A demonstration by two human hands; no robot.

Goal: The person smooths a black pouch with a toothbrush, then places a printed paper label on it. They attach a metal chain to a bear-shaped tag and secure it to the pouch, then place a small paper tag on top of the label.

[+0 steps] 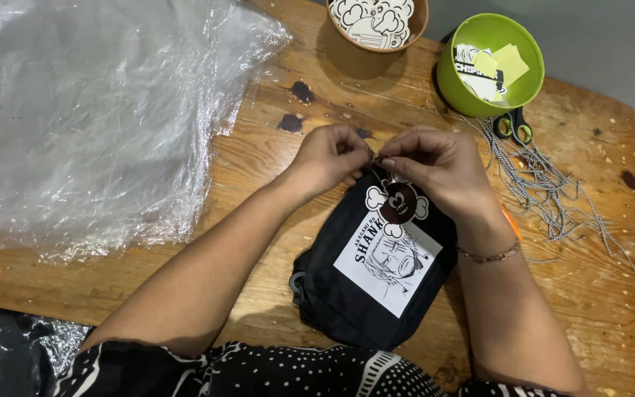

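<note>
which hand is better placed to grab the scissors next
Right hand: the scissors lie on its side by the green bowl; the left hand would have to cross over.

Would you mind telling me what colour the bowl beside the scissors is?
The bowl is bright lime green, seen clearly in the head view, with the scissors just below it.

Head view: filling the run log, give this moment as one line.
left hand: pinching fastener | right hand: pinching fastener | round brown bone-shaped tag: hanging beneath fingers | black fabric bag: on wooden table
</note>
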